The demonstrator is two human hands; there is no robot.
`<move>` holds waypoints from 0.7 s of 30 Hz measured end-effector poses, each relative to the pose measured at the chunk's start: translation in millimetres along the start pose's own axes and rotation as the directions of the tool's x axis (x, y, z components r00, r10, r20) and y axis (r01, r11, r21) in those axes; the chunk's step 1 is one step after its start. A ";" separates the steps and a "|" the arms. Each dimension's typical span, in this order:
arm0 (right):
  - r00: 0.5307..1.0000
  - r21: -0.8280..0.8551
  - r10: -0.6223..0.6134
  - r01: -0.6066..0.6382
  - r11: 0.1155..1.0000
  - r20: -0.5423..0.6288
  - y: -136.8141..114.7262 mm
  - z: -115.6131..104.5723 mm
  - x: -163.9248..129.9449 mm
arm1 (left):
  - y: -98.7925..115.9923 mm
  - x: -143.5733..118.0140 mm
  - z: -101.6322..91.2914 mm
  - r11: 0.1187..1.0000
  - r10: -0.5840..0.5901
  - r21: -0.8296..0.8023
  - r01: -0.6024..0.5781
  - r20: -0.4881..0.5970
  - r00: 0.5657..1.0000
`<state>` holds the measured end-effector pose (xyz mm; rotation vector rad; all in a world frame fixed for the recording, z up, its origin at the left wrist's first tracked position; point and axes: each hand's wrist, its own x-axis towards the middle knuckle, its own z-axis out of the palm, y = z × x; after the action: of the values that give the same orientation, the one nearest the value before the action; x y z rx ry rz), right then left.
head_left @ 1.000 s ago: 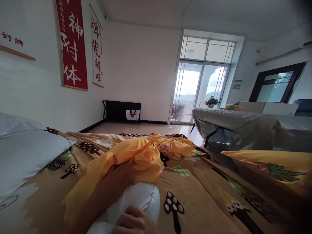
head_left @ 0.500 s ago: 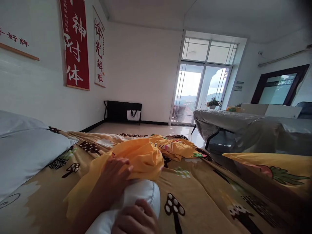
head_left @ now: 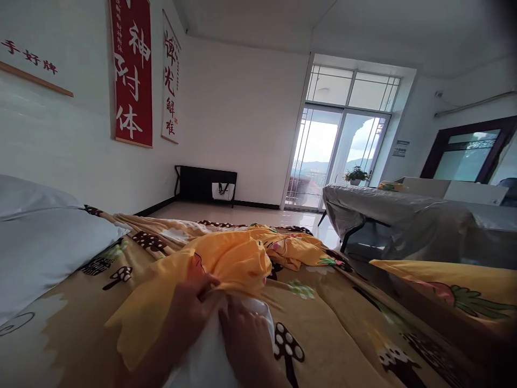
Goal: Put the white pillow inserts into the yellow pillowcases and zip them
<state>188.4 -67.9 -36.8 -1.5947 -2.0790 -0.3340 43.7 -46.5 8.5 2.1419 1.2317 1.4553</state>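
A bunched yellow pillowcase (head_left: 238,258) lies over the end of a white pillow (head_left: 205,355) directly in front of me. My left hand (head_left: 194,302) is closed on the near edge of the pillowcase, its thumb and fingers pinched together. Beside it, my right hand (head_left: 246,328) grips the white pillow close to that edge, fingers curled and pointing away from me. Part of the pillow is hidden under the hands and the cloth. Both lie on a tan blanket (head_left: 323,328) printed with mushrooms.
Another white pillow (head_left: 52,242) rests at the left. More crumpled yellow fabric (head_left: 299,250) lies beyond the pillowcase, and a yellow printed cloth (head_left: 436,280) is at the right. Farther back stand a plastic-covered table (head_left: 388,207) and a black folded frame (head_left: 194,183) with a white bag.
My right hand has moved forward along the pillow to the pillowcase edge. My left hand has gone from lying on the yellow cloth to pinching its edge. The view has shifted slightly.
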 end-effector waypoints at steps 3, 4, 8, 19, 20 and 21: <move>0.990 -0.025 0.138 -0.138 0.990 0.002 13.1 5.5 7.3 | 13.2 -14.1 4.9 0.879 0.393 0.262 -0.399 0.077 0.916; 0.985 -0.014 0.171 -0.171 0.985 -0.034 17.4 7.9 9.1 | 16.3 -17.0 6.4 0.836 0.443 0.308 -0.454 0.109 0.890; 0.953 0.091 0.164 -0.146 0.985 -0.253 24.2 10.3 12.5 | 17.7 -16.6 11.7 0.838 0.324 0.417 -0.351 0.137 0.936; 0.993 0.080 0.065 -0.057 0.995 -0.103 43.7 -54.3 -18.4 | -14.0 5.5 -18.6 0.925 -0.172 0.321 0.204 -0.127 0.977; 1.000 0.135 0.000 0.001 0.991 -0.010 45.5 -53.4 -21.5 | -15.1 5.8 -23.8 0.926 -0.161 0.317 0.206 -0.163 0.973; 0.994 0.195 -0.088 0.075 0.978 0.063 45.4 -51.3 -23.0 | -16.3 6.0 -28.8 0.927 -0.132 0.321 0.193 -0.201 0.971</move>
<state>248.1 -98.5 -9.9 -1.4299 -2.1627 -0.1009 11.7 -38.6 15.1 2.0817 1.7965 1.4739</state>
